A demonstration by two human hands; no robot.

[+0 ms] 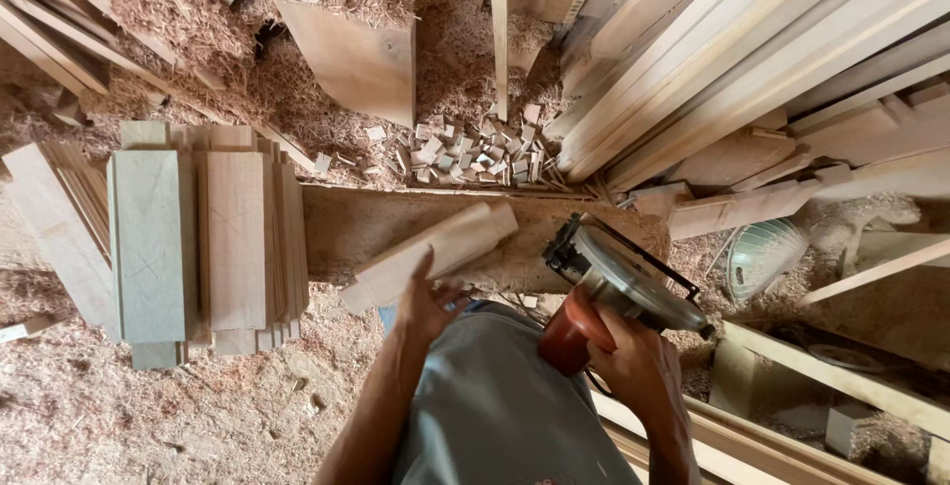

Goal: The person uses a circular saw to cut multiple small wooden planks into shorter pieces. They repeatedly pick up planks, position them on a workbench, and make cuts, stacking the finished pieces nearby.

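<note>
No boxes, labels, signs or screens are showing here. Only wood, sawdust and a saw are lying around the person.
</note>
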